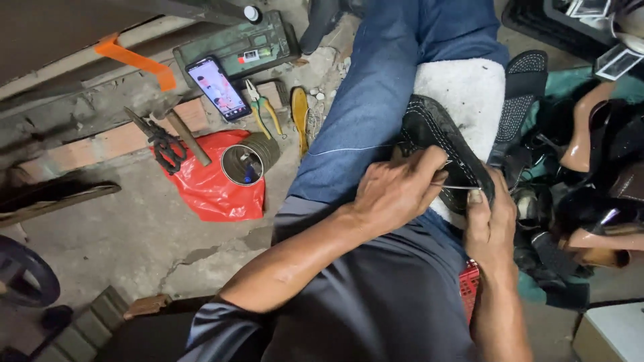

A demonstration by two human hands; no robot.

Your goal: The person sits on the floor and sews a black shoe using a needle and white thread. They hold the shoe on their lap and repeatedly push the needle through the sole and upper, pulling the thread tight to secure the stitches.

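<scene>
Left hand (396, 191) pinches a needle (451, 186) at the black shoe's (439, 144) stitched edge; right hand (488, 218) grips its lower rim

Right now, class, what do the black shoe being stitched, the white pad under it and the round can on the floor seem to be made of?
Black shoe: probably leather or imitation, slight sheen, white stitching. White pad: fluffy cloth, towel-like nap. Round can: metal, dull grey, ribbed wall.

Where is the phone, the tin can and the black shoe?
Phone (218, 88), head view, middle of its lit screen.
Tin can (243, 165), head view, open mouth.
Black shoe (436, 131), head view, stitched sole edge.
</scene>
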